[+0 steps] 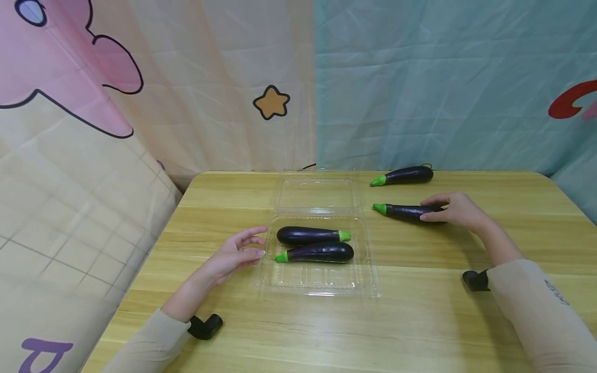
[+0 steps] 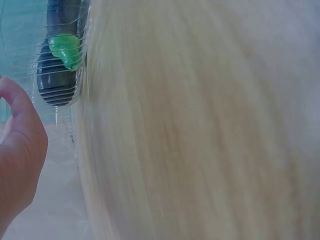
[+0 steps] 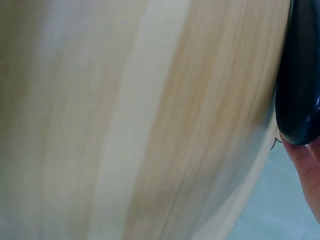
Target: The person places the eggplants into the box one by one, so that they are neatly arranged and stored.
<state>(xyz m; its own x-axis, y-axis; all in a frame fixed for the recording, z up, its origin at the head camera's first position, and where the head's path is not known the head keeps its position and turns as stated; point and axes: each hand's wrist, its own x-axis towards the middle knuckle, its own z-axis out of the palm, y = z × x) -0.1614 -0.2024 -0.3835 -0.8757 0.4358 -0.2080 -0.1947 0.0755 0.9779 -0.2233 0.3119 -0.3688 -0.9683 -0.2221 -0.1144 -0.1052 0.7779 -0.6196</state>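
Observation:
A clear plastic clamshell box [image 1: 322, 280] lies with its lid folded back on the wooden table. Inside its base are two eggplants, the rear one [image 1: 305, 235] with its green stem to the right, the front one [image 1: 322, 252] with its stem to the left. My left hand [image 1: 238, 254] is at the box's left edge, fingers relaxed and holding nothing; whether they touch the rim I cannot tell. To the right of the box, my right hand [image 1: 454, 210] grips the thick end of a third eggplant [image 1: 403, 211], thumb in front and fingers behind. That eggplant's dark end [image 3: 300, 100] shows in the right wrist view.
Another eggplant [image 1: 410, 175] lies near the table's back edge, stem to the left. The box's transparent lid [image 1: 319, 194] extends toward the back. A printed curtain [image 1: 401, 77] hangs just behind the table [image 1: 322, 331]. Black wrist mounts [image 1: 205, 327] stick out from both sleeves.

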